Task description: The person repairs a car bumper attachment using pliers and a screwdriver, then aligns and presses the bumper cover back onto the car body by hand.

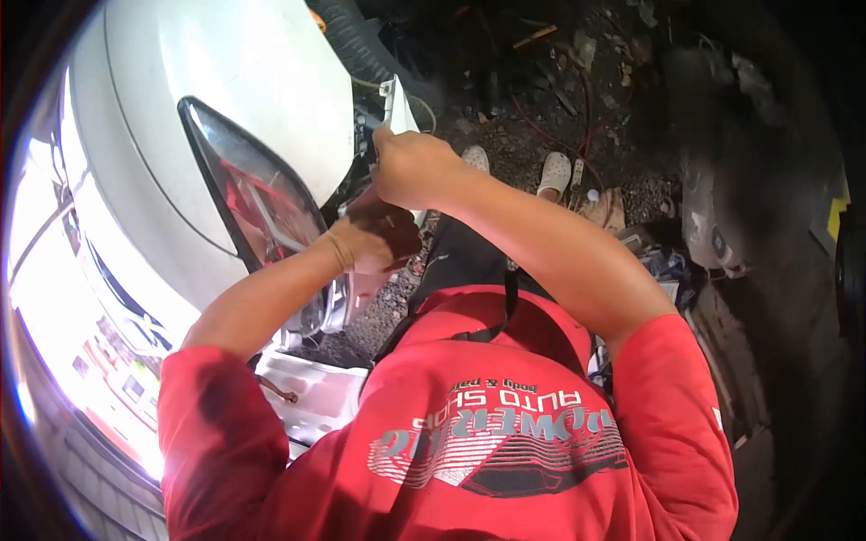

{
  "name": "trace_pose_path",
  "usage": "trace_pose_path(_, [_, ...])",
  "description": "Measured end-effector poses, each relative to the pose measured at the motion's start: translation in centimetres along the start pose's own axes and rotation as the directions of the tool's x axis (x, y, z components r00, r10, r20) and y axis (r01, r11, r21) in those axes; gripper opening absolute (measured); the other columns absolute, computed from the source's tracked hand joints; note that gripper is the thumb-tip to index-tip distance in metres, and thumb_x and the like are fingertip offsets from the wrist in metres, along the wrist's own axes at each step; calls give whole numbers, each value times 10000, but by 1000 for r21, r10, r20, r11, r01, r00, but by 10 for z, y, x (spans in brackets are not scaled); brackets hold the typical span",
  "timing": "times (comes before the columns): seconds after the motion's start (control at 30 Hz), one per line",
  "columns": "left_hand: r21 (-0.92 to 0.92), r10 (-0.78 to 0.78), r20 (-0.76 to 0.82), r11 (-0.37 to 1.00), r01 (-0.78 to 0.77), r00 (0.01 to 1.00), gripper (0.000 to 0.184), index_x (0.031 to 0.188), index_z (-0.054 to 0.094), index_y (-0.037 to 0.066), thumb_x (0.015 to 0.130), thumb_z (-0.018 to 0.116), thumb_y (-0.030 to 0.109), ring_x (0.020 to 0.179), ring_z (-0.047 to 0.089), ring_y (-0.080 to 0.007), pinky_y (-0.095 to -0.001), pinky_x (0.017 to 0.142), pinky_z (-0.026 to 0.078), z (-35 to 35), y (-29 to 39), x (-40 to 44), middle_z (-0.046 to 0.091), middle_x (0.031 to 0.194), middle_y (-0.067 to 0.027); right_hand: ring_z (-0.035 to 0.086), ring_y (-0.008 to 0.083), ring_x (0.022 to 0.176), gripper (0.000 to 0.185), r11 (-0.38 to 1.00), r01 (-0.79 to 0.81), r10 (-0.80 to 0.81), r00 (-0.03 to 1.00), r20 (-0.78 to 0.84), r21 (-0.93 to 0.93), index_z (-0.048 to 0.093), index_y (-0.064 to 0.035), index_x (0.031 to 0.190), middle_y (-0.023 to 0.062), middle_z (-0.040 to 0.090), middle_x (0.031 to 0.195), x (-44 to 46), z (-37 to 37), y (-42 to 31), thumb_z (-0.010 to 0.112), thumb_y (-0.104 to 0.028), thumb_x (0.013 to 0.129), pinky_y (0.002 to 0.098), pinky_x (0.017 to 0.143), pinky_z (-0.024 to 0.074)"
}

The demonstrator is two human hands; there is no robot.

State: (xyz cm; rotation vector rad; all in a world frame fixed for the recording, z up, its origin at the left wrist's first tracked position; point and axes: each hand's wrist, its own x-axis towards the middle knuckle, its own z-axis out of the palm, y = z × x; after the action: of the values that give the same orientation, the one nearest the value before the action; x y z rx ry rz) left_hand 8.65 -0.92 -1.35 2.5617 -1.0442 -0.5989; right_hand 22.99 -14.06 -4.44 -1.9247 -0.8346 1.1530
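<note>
My right hand (415,169) is closed, knuckles up, at the edge of a white car body panel (399,110) that sticks up beyond it. The fingertips are hidden from view, but the hand appears to grip the panel's edge. Just below and to the left, my left hand (379,239) lies in dark shadow with its fingers curled. What it holds, if anything, cannot be made out. Both hands are close together in front of the white car (262,81), beside its headlight (262,189).
A white bumper-like part (311,392) lies at lower left, beside my red shirt. Pale clogs (557,171) stand on the gravel ground (505,135). A red hose (586,131) and scattered debris lie beyond. A tyre (352,36) shows at the top.
</note>
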Motion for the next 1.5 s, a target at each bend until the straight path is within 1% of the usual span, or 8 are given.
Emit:
trace_pose_path(0.17, [-86,-76,338,990,111,938,266,1041,727,183,832,690,343,1108,688,-313,-486,1005,523,24,-12,13,733,1104,-80,712,472,1042,387,997,-47,48,999,-11,58,600,26,1201,277,741,1051,-3,7,4,671,-258,949,544,916,551])
trace_pose_path(0.27, [-74,-196,14,978,196,981,276,1024,721,163,823,688,350,1086,689,-343,-511,979,528,38,-19,19,727,1080,-105,711,468,1037,378,999,-15,18,997,-75,35,615,21,1183,276,742,1051,-2,21,14,679,-284,970,548,906,550])
trace_pose_path(0.47, [87,-162,191,985,147,968,351,1040,772,160,816,699,420,1106,698,-365,-550,981,533,33,-13,21,742,1134,-122,722,445,1033,379,985,-172,172,985,-24,-2,693,-13,1098,258,753,1022,-7,13,-4,663,-378,999,531,907,564])
trace_pose_path(0.73, [120,-215,517,977,178,828,435,1158,757,162,856,682,465,1156,701,-345,-541,993,530,24,-10,32,745,1210,-106,748,419,890,364,980,84,-97,993,-61,-182,674,-66,1072,201,763,924,-14,18,13,627,-423,1020,520,790,585])
trace_pose_path(0.93, [62,-269,395,962,267,878,425,1160,738,161,870,692,468,1117,715,-326,-522,940,545,25,-4,36,745,1196,-110,744,404,884,284,855,441,-496,849,-181,-275,605,-74,1062,173,750,917,-11,31,41,664,-339,979,524,792,575])
trace_pose_path(1.17, [111,-136,170,987,118,976,407,1183,704,136,901,676,428,1091,707,-341,-492,972,541,46,-11,18,727,1165,-121,736,410,992,280,981,114,-115,993,-6,153,694,-54,1159,193,766,1036,-7,10,52,667,-270,982,498,867,571])
trace_pose_path(1.23, [129,-103,144,988,85,984,414,1173,696,118,901,678,430,1093,698,-339,-476,1006,525,49,-9,13,720,1152,-135,743,407,998,288,991,90,-113,954,278,95,722,-50,1195,198,768,1106,-8,-2,52,659,-227,977,497,868,582])
trace_pose_path(1.5, [68,-192,350,981,179,917,381,1098,710,108,914,654,437,1109,691,-347,-488,991,511,44,-9,25,726,1155,-160,746,402,1007,330,860,443,-447,893,43,-254,687,-74,1267,184,745,1017,-17,4,60,655,-198,963,496,839,599])
